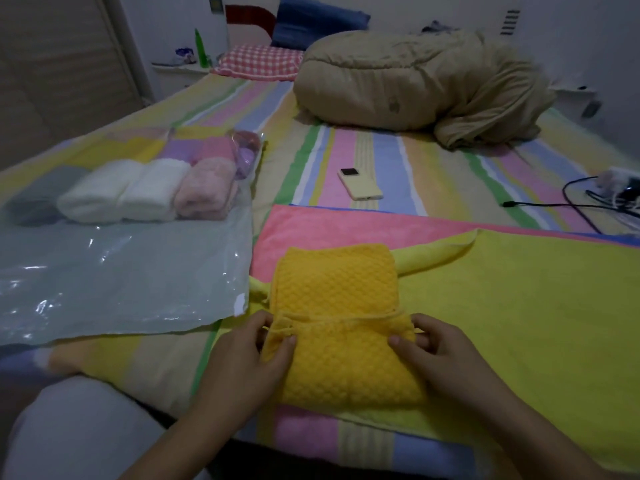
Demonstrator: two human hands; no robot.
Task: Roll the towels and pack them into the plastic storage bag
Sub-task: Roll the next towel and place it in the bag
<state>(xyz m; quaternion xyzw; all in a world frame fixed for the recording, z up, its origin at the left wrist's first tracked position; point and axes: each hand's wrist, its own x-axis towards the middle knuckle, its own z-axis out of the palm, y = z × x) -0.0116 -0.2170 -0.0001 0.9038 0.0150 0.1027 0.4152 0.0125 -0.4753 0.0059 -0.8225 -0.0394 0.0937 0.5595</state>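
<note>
By the left hand point(249, 358) and right hand point(440, 351), the near hem of the folded orange waffle-weave towel point(339, 292), laid on the striped bed point(346, 150), is pinched at either end. It is judged soft, light and limp, so the roll is best gripped at both ends.

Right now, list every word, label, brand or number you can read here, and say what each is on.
No text is readable.
On the beige duvet: small dark mark, too blurred to read.
On the green bottle: no legible label.
On the phone: no brand visible.
On the yellow towel, pinched by the left hand and right hand: no tag or print.
</note>
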